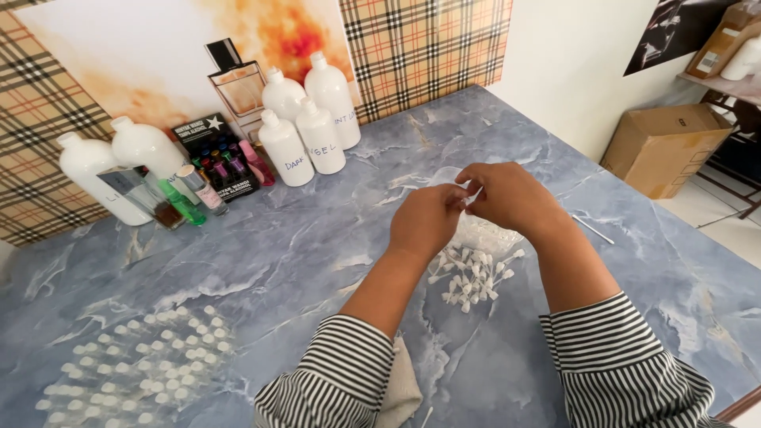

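Bright, even light; soft shadows, sharp focus, slight edge distortion.

Both forearms reach forward from striped sleeves pushed up below the elbows, converging toward the middle of the view. The left hand (426, 219) is raised with its back toward the camera, fingers curled inward and the fingertips pinched together at its upper right edge. The right hand (507, 194) sits just beside it and slightly higher, knuckles up, fingers bent down, its fingertips meeting those of the left. Both wrists are held straight and level.
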